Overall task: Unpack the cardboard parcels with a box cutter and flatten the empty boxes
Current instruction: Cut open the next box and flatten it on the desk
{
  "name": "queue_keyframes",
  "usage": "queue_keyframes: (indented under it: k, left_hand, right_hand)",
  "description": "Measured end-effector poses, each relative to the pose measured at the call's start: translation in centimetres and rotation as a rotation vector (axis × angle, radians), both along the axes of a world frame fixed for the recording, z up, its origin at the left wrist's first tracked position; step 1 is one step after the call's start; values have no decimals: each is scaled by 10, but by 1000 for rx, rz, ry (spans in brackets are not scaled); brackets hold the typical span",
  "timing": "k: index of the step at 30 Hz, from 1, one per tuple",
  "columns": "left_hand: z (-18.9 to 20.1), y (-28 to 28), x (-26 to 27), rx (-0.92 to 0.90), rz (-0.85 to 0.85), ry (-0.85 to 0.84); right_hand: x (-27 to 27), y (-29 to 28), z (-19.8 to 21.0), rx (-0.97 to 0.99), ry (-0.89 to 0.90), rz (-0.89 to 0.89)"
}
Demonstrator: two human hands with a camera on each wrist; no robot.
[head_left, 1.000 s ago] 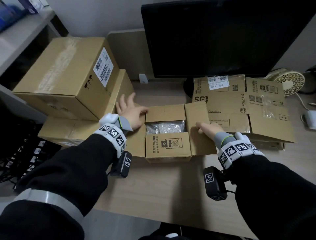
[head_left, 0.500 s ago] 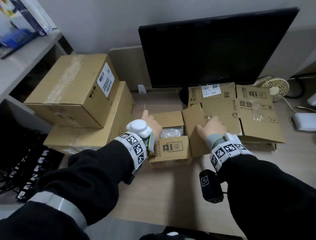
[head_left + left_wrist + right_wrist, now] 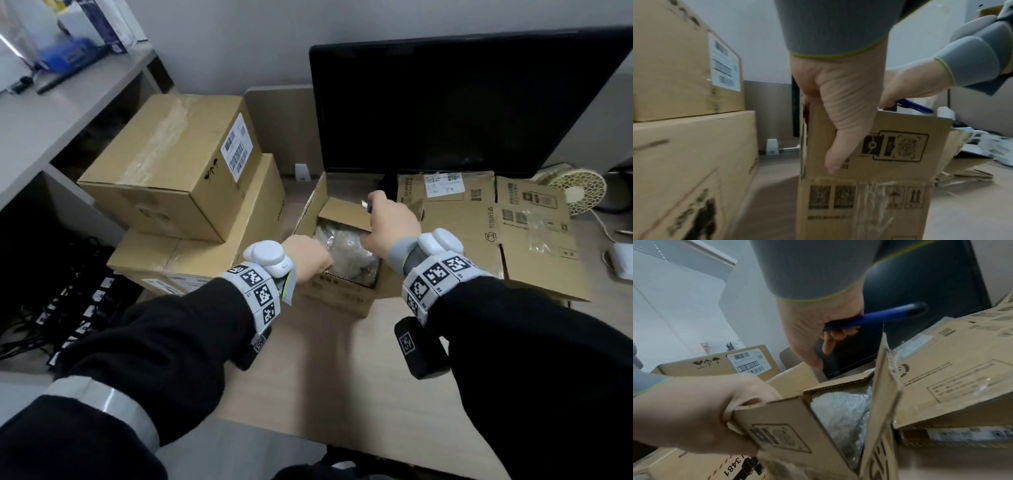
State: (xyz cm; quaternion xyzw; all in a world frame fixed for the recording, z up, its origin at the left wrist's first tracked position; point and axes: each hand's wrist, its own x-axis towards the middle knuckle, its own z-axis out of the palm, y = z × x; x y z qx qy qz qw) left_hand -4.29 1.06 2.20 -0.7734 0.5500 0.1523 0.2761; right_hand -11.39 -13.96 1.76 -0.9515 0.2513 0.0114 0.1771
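A small open cardboard box sits mid-desk with a bubble-wrapped item inside. My left hand grips its near flap, thumb outside on the printed face and fingers inside. My right hand hovers over the box's far right side, its fingers curled round a blue box cutter. The cutter pokes out past the palm, and its blade is not visible. In the right wrist view, the left hand pulls the flap beside the bubble wrap.
Two sealed boxes are stacked at the left, a smaller one on a wider one. Flattened cardboard lies to the right. Behind stand a monitor and a small fan. Cables hang off the desk's left edge.
My left hand left the left flap and took hold of the near flap. My right hand lifted off the right flap and moved over the box. The side flaps now stand up.
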Motion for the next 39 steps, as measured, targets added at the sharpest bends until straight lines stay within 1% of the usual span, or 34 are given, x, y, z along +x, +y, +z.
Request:
queue_keyframes:
  k: [4,6,9,10,12,13,15,18,20,23,26,27,28,30,33,34,36,37,39]
  left_hand:
    - [-6,28,17,-41,33,34]
    - [-14,43,18,-59,101,50]
    - [-31,64,15,-19,175,36]
    - [-32,67,11,-26,213,66]
    - [-32,64,7,-49,388,204]
    - [-30,60,6,-73,460,252]
    - [-29,54,11,-104,533,271]
    - [-35,50,28,-83,552,245]
    - [-37,39,38,-95,536,224]
    - [-42,13,45,-124,537,303]
    - [-60,-2,56,-22,597,389]
    - [-65,-5,59,-1,628,407]
    - [-67,-8,62,-27,658,447]
    - [-69,-10,67,-95,735,514]
    - [-69,-14,81,-253,886,556]
    - [-71,-15,87,-272,949,561]
    - [-75,-17,96,-253,1082,522]
    - [-80,-17,100,-247,1104,502]
    - [-86,-19,103,-251,1117,541]
  right_hand:
    - [9,4,-7,-54,155,53]
    - [14,4,-12,-52,218,46]
    - [21,-1,-21,-83,333,41]
    - [24,-4,-23,-99,364,45]
    - [30,-9,-26,-118,400,49]
    - [30,-12,-26,-127,402,50]
    - [33,-17,-28,-130,375,58]
    - [37,-22,-27,-94,319,63]
    - [41,-26,-24,-60,275,60]
    - [48,-36,-13,-18,151,30]
    - [53,-52,-4,46,74,-44]
    - [55,-58,-5,65,68,-79]
    - [57,-65,-6,92,73,-115]
    - [59,-73,-11,147,106,-176]
    - [62,-86,-22,196,169,-257]
    - [62,-89,-27,220,181,-278]
    - [62,-92,-35,274,192,-319]
    - [62,-93,-39,294,195,-338]
    - [64,-96,-48,333,217,-370]
